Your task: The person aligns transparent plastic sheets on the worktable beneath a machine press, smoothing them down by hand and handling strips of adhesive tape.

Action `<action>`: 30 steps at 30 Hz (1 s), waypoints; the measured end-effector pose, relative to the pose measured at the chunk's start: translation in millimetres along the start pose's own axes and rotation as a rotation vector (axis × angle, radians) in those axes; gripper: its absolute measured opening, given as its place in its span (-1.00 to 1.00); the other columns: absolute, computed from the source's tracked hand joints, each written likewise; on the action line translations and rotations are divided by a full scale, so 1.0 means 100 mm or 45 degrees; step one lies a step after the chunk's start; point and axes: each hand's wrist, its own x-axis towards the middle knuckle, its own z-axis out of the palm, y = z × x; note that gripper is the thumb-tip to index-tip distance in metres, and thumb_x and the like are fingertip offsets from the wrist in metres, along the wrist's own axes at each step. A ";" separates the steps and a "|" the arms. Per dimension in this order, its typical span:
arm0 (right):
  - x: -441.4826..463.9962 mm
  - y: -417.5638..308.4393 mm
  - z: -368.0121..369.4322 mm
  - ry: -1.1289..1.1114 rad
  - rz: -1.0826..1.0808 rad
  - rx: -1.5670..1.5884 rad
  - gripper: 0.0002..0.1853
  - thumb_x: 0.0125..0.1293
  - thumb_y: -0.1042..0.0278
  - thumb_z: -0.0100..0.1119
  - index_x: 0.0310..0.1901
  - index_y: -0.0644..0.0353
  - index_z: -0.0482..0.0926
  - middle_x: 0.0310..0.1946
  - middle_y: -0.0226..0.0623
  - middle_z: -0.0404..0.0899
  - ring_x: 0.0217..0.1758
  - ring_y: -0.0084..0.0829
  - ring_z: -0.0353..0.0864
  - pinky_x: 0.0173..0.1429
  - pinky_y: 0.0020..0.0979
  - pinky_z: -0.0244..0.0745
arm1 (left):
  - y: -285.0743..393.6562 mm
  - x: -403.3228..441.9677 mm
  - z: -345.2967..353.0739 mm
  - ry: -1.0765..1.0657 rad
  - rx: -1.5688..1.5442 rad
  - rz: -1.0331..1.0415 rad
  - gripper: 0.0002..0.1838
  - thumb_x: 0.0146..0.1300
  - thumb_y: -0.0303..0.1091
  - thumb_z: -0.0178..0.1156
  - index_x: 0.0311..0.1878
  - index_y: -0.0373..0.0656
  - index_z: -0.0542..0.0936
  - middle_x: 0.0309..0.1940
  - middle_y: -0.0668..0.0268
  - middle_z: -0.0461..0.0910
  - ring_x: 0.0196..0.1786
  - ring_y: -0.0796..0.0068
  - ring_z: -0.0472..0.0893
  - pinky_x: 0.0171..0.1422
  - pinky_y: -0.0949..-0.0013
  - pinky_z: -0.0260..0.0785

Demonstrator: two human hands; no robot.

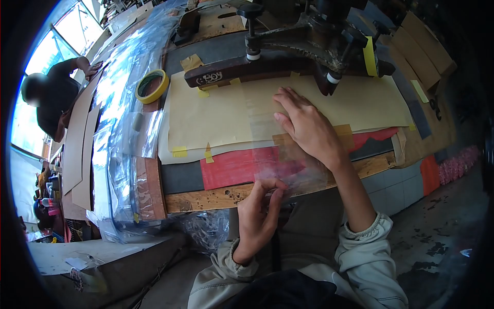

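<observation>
My left hand (260,213) pinches the near edge of a clear plastic sheet (293,177) at the front of the bench. The sheet stretches away over cream paper (216,113), and its outline is hard to follow. My right hand (307,129) lies on the sheet and paper with fingers extended. Under its wrist is a brown tape patch (342,135). Red material (236,166) shows beneath the paper's near edge. Across the far side of the paper runs a dark clamp bar (231,74).
A metal press frame (298,44) with knobs rises behind the paper. To the left are a yellow tape roll (163,88), crumpled clear plastic (121,87) and cardboard strips (77,139). Another person (54,95) leans in at far left. The wooden bench edge (206,200) is closest to me.
</observation>
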 end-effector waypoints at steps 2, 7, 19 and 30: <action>0.00 0.00 0.00 -0.002 -0.001 -0.005 -0.62 0.37 0.28 0.05 0.11 0.36 0.41 0.19 0.11 0.40 0.27 0.04 0.37 0.33 -0.17 0.31 | -0.01 0.00 0.00 0.001 -0.002 0.013 -0.91 0.31 -0.64 0.06 -0.15 -0.33 0.49 -0.29 0.25 0.62 -0.26 0.59 0.67 -0.23 0.57 0.46; 0.00 -0.01 0.00 0.009 -0.003 0.008 -0.63 0.37 0.29 0.05 0.10 0.36 0.42 0.19 0.12 0.40 0.28 0.03 0.37 0.34 -0.17 0.30 | 0.00 0.01 0.00 -0.005 -0.016 0.011 -0.93 0.31 -0.64 0.05 -0.17 -0.35 0.50 -0.31 0.25 0.62 -0.23 0.57 0.68 -0.20 0.57 0.47; 0.00 0.00 0.05 0.074 -0.093 -0.118 -0.68 0.33 0.35 0.04 0.01 0.41 0.43 0.12 0.05 0.45 0.27 -0.06 0.38 0.36 -0.20 0.29 | 0.01 0.01 0.01 0.008 -0.040 -0.023 -0.93 0.33 -0.64 0.03 -0.20 -0.37 0.50 -0.34 0.26 0.62 -0.26 0.63 0.64 -0.18 0.58 0.46; -0.02 0.00 0.09 0.105 -0.104 -0.177 -0.65 0.32 0.35 0.04 0.05 0.41 0.43 0.14 0.07 0.44 0.30 -0.06 0.37 0.39 -0.20 0.25 | 0.00 -0.02 0.00 0.021 -0.041 -0.079 -0.94 0.33 -0.63 0.04 -0.20 -0.34 0.50 -0.37 0.29 0.61 -0.34 0.69 0.59 -0.27 0.60 0.42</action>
